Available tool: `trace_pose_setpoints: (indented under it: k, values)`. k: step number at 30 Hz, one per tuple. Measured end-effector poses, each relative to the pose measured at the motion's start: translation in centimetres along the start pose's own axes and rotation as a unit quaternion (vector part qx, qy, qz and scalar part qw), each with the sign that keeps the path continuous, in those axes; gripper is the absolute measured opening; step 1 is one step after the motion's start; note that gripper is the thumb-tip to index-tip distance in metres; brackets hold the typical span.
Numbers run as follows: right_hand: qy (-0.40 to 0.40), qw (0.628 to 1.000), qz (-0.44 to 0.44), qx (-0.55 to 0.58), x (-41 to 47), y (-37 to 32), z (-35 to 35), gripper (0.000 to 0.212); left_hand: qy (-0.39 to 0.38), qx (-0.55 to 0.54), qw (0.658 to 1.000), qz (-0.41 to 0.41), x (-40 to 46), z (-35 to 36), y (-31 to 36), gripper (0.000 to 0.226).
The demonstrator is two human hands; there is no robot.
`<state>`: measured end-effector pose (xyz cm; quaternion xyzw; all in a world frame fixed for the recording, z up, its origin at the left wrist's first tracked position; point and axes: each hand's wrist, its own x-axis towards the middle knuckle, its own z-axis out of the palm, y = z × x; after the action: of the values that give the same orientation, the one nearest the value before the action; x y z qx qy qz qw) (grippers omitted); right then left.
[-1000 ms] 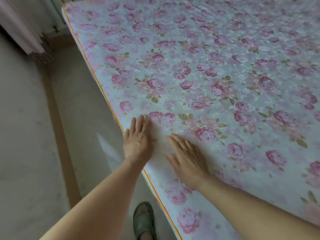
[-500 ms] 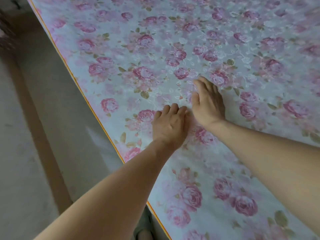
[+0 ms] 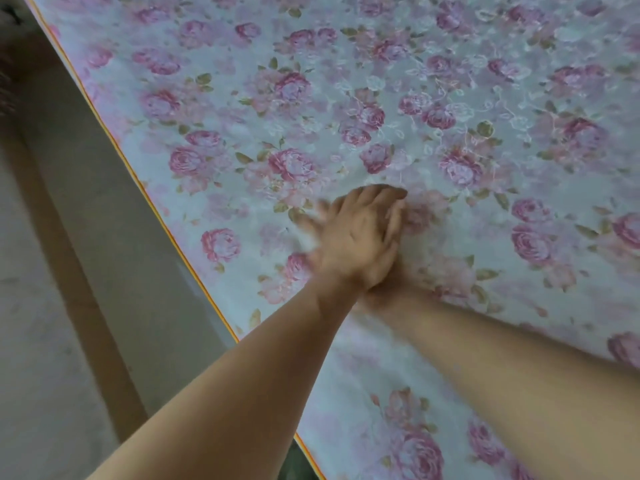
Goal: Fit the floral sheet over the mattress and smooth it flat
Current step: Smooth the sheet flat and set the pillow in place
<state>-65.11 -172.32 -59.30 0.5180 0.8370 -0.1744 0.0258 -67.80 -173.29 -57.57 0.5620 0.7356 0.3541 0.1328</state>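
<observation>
A person leans over a bed, both bare arms stretched across the pink-rose floral cotton sheet (image 3: 450, 140), which lies spread over the mattress (image 3: 194, 265) and reaches its near edge, marked by a thin orange piping line (image 3: 162, 223). The left hand (image 3: 356, 240) lies across the top of the right hand (image 3: 393, 285), fingers loosely spread and blurred by motion, gripping nothing; the right hand is mostly hidden beneath it, apparently pressed flat on the cloth, though whether its fingers are apart or together cannot be told.

The risk, as it looks from here, is that two palms stacked on one spot drag the thin fabric along with them, bunching it ahead of the stroke or pulling the near edge off the piping line instead of flattening it. Sweeping this fast could also leave fresh ripples behind.

Half a second ago the two hands lay side by side, the right one further up the sheet; now they overlap, left over right. A second ago both rested close to the mattress edge, and a green sandal showed on the grey floor (image 3: 52, 358) below; it is out of view now.
</observation>
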Motion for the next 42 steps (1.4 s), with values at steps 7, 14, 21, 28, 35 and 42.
trace_pose_setpoints:
  k: [7,14,21,28,35,42]
  values:
    - [-0.054,0.929,-0.366,0.023,0.0,-1.6,0.6,0.045,-0.284,0.190,0.939,0.027,4.2,-3.8,-8.2,0.055]
    - [0.217,0.971,-0.028,0.096,4.4,6.7,-2.8,0.054,-0.120,0.312,0.935,-0.120,5.3,-11.9,-19.1,0.057]
    - [0.135,0.944,0.300,-0.005,2.7,9.3,-1.5,0.080,-0.103,0.302,0.938,-0.134,8.1,-13.2,-21.5,0.058]
    - [0.049,0.995,0.066,-0.062,10.4,-4.2,1.1,0.089,-0.118,0.305,0.927,-0.186,11.3,-16.2,-25.5,0.060]
    - [0.166,0.972,-0.031,0.165,16.2,-10.7,0.5,0.061,-0.085,0.206,0.973,-0.056,10.4,-15.1,-21.8,0.062]
    - [0.043,0.997,0.034,-0.050,21.4,-11.4,0.6,0.085,-0.164,0.303,0.939,-0.014,15.8,-15.9,-27.1,0.067]
